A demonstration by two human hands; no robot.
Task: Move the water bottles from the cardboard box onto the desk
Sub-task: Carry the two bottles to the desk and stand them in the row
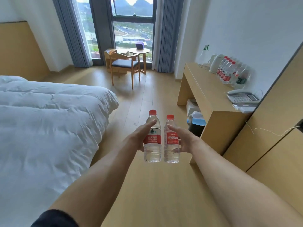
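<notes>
My left hand (pixel 139 138) grips a clear water bottle (pixel 152 145) with a red cap and red label, held upright above the floor. Right beside it, my right hand (pixel 184 140) grips a second red-capped bottle (pixel 171 145), also upright. Both bottles hang side by side in the middle of the view, left of the wooden desk (pixel 205 89). A row of several red-labelled bottles (pixel 226 72) stands at the desk's far right, against the wall. No cardboard box is in view.
On the desk stand a white kettle (pixel 214 63), a spray bottle (pixel 205 53) and a telephone (pixel 242 96). A bin (pixel 196 123) sits under the desk. A white bed (pixel 45 122) fills the left. A chair (pixel 124 66) and round table (pixel 139 51) stand by the window.
</notes>
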